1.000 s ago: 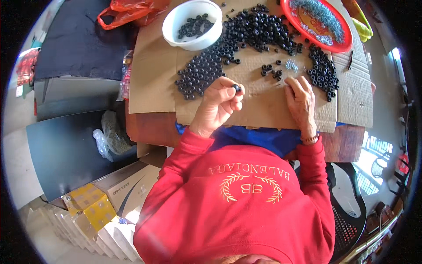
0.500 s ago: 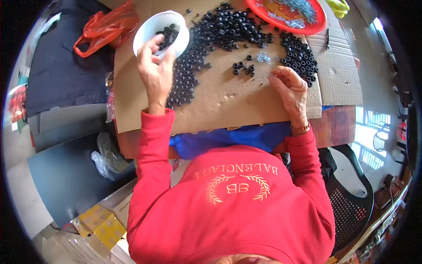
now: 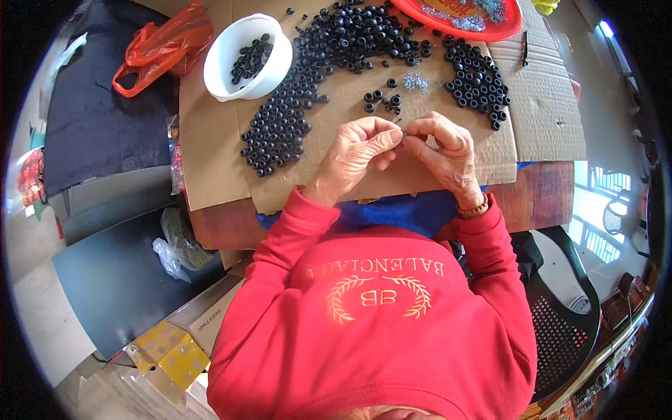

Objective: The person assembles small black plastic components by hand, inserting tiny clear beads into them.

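My left hand and my right hand meet fingertip to fingertip over the cardboard's near part. Each is closed in a pinch; something tiny and dark shows between the tips, too small to name. Just beyond them lie a few loose black rings and a little pile of silvery bits. Black bead-like pieces spread in a left group, a far heap and a right group of rings. To the left stands a white bowl with small black pieces inside.
Cardboard covers the wooden table. A red plate with silvery pieces is at the far right, near a thin black stick. An orange-red plastic bag lies far left. A black chair stands at the right.
My left hand has left the white bowl and come right and nearer to meet my right hand. My right hand has shifted slightly left and nearer.
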A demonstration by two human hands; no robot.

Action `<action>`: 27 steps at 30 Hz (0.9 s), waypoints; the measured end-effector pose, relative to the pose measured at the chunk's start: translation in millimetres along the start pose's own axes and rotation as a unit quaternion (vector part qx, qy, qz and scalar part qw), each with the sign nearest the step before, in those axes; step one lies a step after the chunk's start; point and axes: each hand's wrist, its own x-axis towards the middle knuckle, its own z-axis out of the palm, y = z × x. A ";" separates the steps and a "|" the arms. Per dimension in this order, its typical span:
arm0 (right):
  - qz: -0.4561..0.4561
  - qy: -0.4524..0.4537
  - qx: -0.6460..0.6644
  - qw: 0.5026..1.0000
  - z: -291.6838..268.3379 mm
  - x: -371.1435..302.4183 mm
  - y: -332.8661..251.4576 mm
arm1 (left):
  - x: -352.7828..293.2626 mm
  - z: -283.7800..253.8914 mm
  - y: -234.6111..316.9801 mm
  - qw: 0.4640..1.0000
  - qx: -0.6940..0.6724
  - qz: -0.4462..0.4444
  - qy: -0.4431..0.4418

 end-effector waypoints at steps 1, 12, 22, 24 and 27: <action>0.000 -0.001 0.002 1.000 -0.4 0.2 -0.4 | 0.1 -1.7 -0.9 1.000 0.001 0.000 0.002; 0.089 -0.020 0.053 0.994 1.2 -2.6 0.1 | 0.6 9.3 -14.0 0.999 -0.006 0.025 0.032; 0.109 -0.016 0.056 0.992 -0.2 -6.5 1.7 | -6.4 16.0 -12.4 0.998 0.022 0.048 0.022; 0.118 -0.010 0.077 0.990 -0.6 -3.8 -2.5 | -6.0 15.0 -18.2 0.972 0.160 0.157 0.068; 0.177 -0.006 0.167 0.970 -0.6 -4.7 -4.3 | 0.5 16.7 -23.0 0.877 0.299 0.356 0.122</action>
